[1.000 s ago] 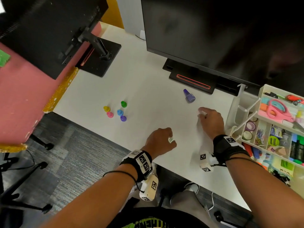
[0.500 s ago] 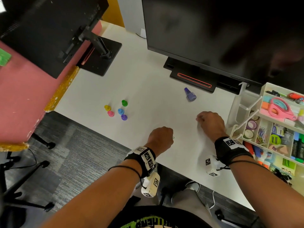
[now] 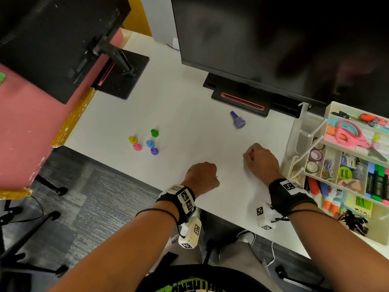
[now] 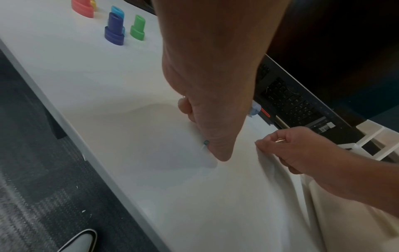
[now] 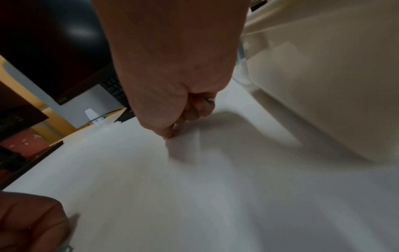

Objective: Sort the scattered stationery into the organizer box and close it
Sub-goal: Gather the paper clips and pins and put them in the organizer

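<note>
We see the white worktop (image 3: 189, 114), with the open organizer box (image 3: 328, 114) at its right edge, full of stationery. Our right hand (image 3: 261, 160), just left of the box, has its fingers (image 4: 278, 145) curled, pinching something small. Our left hand (image 3: 202, 175) is left of the right, fingers curled around a small paper clip (image 4: 206, 142). Five coloured caps (image 3: 145, 142) stand well left of the box; a purple one (image 3: 237, 120) lies nearer.

— What's still out of the organizer box (image 3: 328, 165)?
— Five small colored caps (image 3: 150, 143), upright in a cluster well left of the box: yellow, pink, green, blue, purple. A larger blue-purple cap (image 3: 237, 120) lies tilted nearer the box.
— And the box?
— White, open, tiers fanned out, holding pink scissors (image 3: 350, 133), tape rolls, clips, markers.
</note>
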The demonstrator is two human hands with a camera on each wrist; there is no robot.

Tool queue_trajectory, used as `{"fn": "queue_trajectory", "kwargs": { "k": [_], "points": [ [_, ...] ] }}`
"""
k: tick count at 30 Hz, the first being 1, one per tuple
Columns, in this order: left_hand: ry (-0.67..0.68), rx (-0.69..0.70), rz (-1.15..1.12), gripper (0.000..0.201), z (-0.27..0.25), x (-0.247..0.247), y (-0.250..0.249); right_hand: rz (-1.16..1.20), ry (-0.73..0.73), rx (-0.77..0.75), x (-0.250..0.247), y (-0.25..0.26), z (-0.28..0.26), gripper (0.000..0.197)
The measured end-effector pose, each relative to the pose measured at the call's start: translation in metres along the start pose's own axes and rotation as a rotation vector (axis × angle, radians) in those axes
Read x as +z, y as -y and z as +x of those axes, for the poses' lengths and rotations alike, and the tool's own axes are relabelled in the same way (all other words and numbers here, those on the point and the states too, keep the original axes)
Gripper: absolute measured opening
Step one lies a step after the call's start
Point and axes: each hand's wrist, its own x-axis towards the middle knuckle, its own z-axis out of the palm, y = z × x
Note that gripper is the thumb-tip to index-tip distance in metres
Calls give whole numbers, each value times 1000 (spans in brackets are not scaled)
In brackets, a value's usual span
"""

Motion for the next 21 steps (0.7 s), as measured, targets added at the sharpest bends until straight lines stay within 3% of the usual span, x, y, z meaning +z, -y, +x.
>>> {"fn": "queue_trajectory", "kwargs": {
  "k": [4, 9, 14, 21],
  "points": [
    [-13, 38, 14, 24, -4, 1, 4, 20, -70, 49, 1, -1, -14, 30],
    [-8, 41, -39, 24, -5, -1, 6, 23, -98, 1, 5, 3, -19, 18],
    [-22, 12, -113, 25, -6, -1, 9, 62, -12, 97, 3, 12, -6, 8],
    [-80, 38, -202, 26, -8, -4, 10, 34, 96, 94, 10, 11, -10, 18]
  ]
}}
